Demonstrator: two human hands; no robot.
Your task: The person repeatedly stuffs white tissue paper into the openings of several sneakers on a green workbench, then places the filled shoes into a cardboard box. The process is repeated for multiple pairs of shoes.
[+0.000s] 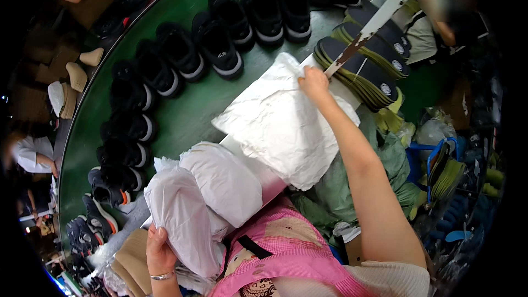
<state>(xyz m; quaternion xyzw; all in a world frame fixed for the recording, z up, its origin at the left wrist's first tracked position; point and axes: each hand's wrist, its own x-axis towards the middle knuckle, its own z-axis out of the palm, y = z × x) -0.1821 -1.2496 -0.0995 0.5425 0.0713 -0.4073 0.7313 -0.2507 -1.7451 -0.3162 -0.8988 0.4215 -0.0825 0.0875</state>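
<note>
My right hand (315, 83), arm stretched forward, pinches the upper right edge of a crumpled white sheet or flat bag (280, 124). That sheet lies over the rim of the green table, close to the stacked insoles. At the lower left, my left hand (159, 250) closes its fingers on the side of a bulging white plastic bag (179, 214). Another full white bag (223, 181) rests against it, between my body and the table. What the bags contain is hidden.
Black shoes (217, 47) with pale soles stand in a curved row on the green table (190, 107). Stacks of dark and olive insoles (363, 77) sit beside a white chipped post (379, 19). Green plastic sheeting (379, 165) hangs at right. Other people work around the table.
</note>
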